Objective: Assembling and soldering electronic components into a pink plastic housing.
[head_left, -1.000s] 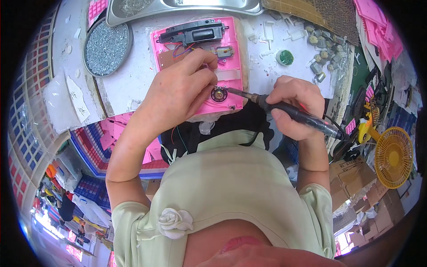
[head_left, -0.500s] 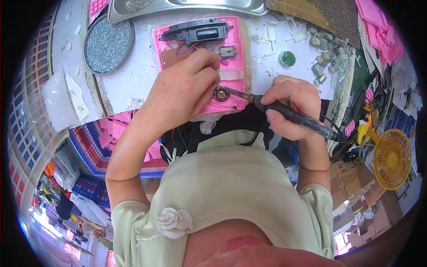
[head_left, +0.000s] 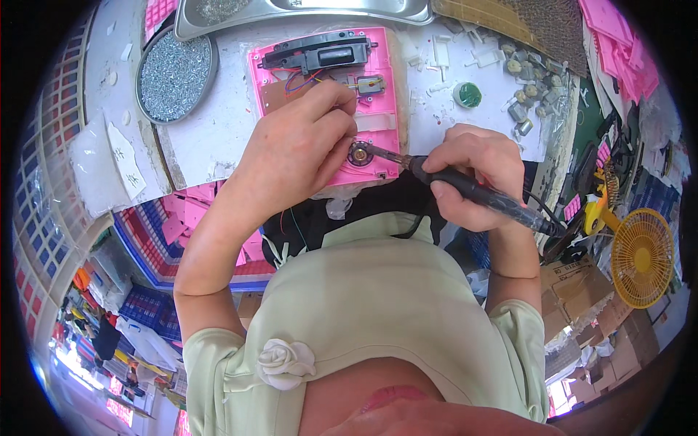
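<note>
A pink plastic housing [head_left: 391, 98] lies on the table in front of me. Inside it sit a long black plastic part [head_left: 316, 54], a small motor [head_left: 371, 85], a brown board [head_left: 276, 94] with red and blue wires, and a small round speaker [head_left: 360, 155] at the near end. My right hand [head_left: 486, 163] grips a soldering iron [head_left: 469, 187] by its black handle, its tip at the speaker. Over the left half of the housing, my left hand [head_left: 294, 142] is closed with its fingertips beside the speaker; anything in them is hidden.
At the back left stands a round tray of screws [head_left: 174, 78], near a metal tray [head_left: 305, 14]. Right of the housing are a green-filled round tub [head_left: 467, 94], white plastic pieces [head_left: 441, 54] and several motors [head_left: 520, 111]. A yellow fan [head_left: 641, 258] stands far right.
The housing and the iron have shifted very slightly to the left. Both hands keep nearly the same pose, with the tip still at the speaker.
</note>
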Demonstrator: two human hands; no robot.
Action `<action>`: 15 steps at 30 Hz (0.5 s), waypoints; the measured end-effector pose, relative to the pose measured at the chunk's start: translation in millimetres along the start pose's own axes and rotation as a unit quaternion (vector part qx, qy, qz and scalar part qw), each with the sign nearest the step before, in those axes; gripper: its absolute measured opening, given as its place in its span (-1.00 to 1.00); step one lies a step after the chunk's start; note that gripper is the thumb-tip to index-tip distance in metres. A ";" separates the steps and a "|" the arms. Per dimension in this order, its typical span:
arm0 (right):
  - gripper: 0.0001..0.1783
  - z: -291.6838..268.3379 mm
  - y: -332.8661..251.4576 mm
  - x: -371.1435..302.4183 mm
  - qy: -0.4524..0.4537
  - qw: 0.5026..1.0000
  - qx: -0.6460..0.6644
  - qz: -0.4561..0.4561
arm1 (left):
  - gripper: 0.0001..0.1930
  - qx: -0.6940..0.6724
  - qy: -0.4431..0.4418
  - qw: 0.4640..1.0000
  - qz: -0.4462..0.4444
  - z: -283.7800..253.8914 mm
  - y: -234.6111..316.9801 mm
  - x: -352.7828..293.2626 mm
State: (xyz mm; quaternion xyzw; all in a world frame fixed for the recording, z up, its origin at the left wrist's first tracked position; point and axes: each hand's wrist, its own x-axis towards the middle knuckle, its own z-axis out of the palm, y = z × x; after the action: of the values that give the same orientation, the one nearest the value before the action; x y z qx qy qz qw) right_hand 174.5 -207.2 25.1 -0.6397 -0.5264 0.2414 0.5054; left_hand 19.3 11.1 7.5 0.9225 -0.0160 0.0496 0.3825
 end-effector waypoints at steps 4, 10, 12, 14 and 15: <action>-0.70 -6.7 -2.2 -3.4 0.012 1.000 0.008 0.009 | -0.79 -0.003 0.002 1.000 0.003 -0.2 0.0 -0.1; -0.71 -12.5 -1.0 -11.0 0.046 0.999 0.025 0.003 | -0.79 -0.005 0.000 1.000 -0.002 -1.1 0.6 -0.8; -0.70 -13.3 -1.5 -11.9 0.043 0.999 0.025 0.011 | -0.80 -0.009 -0.002 1.000 0.003 -2.3 -0.6 -1.1; -0.70 -13.8 -2.1 -11.8 0.039 0.999 0.023 0.013 | -0.80 -0.013 -0.007 1.000 0.004 -3.4 -1.2 -1.5; -0.70 -13.5 -2.4 -10.5 0.036 0.999 0.021 0.010 | -0.80 -0.015 -0.011 1.000 0.001 -4.0 -0.7 -2.2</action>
State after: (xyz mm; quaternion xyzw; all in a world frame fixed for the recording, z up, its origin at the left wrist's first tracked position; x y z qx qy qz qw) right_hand 181.3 -222.3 30.0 -0.6428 -0.4964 0.2345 0.5342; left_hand 16.9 14.5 9.5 0.9169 -0.0222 0.0398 0.3964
